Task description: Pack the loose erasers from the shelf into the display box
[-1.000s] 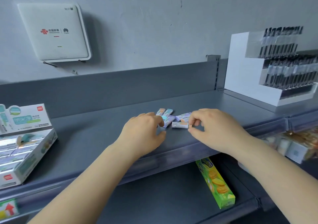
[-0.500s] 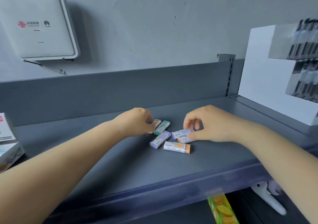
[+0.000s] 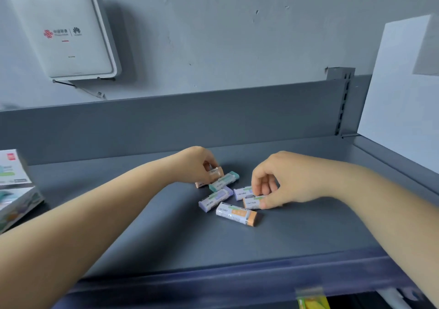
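Note:
Several small wrapped erasers lie in a loose cluster on the grey shelf [image 3: 166, 237]. My left hand [image 3: 193, 166] pinches a peach eraser [image 3: 215, 173] at the cluster's far left. A teal eraser [image 3: 224, 181] lies beside it, and a purple eraser [image 3: 215, 200] sits in front. My right hand [image 3: 282, 180] pinches an orange eraser [image 3: 253, 203] with thumb and fingers, just above another purple eraser [image 3: 242, 192]. A larger orange-ended eraser [image 3: 236, 214] lies free nearest me. The display box [image 3: 16, 194] sits at the far left edge, partly cut off.
A white display stand [image 3: 401, 109] fills the right end of the shelf. The grey back panel [image 3: 166, 123] rises behind the erasers. A white router box [image 3: 64, 30] hangs on the wall. A yellow-green pack [image 3: 312, 302] shows below the shelf's front lip.
The view has shifted closer and rightward, pushing the display box to the edge. My left hand has closed on the peach eraser and my right hand has settled on the orange one.

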